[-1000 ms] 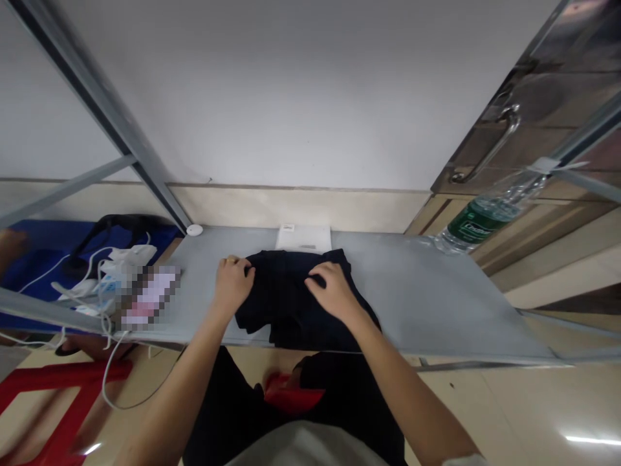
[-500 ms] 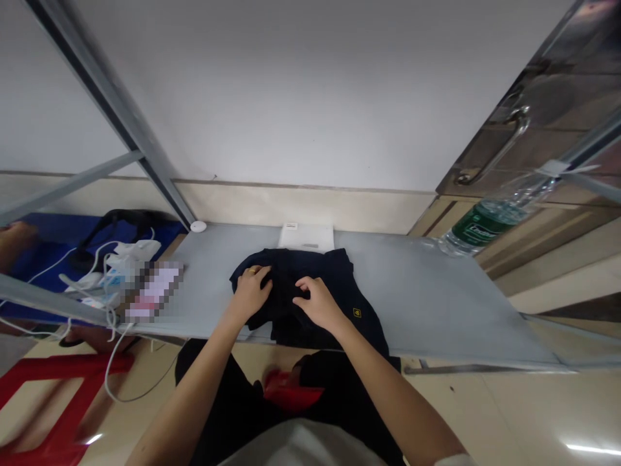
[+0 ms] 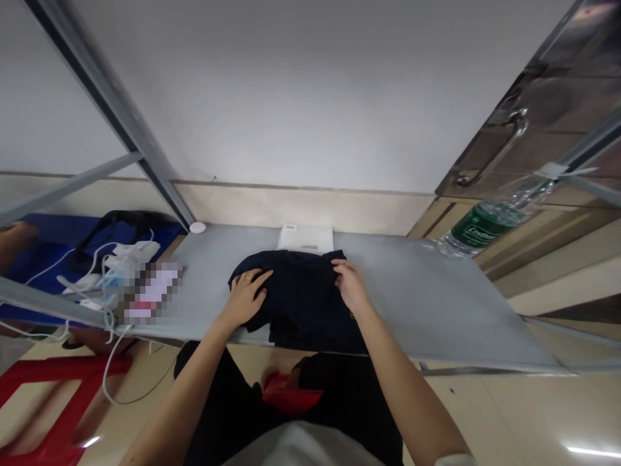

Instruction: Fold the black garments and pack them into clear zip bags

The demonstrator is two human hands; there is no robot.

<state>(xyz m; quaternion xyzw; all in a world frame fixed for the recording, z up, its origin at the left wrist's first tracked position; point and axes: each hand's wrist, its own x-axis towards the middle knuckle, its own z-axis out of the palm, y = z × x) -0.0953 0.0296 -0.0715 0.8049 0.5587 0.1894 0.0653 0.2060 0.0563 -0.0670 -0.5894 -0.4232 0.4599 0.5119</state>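
A dark navy garment (image 3: pixel 303 301) lies bunched and partly folded on the grey shelf board (image 3: pixel 427 304) in front of me. My left hand (image 3: pixel 246 296) rests on the garment's left part, fingers spread, with a ring on one of them. At its upper right edge, my right hand (image 3: pixel 350 285) has its fingers bent and closed on the cloth. A small yellow mark on the fabric shows just below the right wrist, mostly covered by it. What sort of garment it is cannot be made out.
Behind the garment sits a white flat box (image 3: pixel 305 238). A green-labelled water bottle (image 3: pixel 490 226) leans tied to the right frame post. To the left lie a blurred phone (image 3: pixel 152 291), white cables and a power strip (image 3: pixel 123 259). Another person's hand (image 3: pixel 17 243) is at far left.
My right hand has moved right and slightly up, from the garment's middle to its right edge. The lower right cloth has drawn inward, and the yellow mark is now mostly hidden. My left hand stays nearly still.
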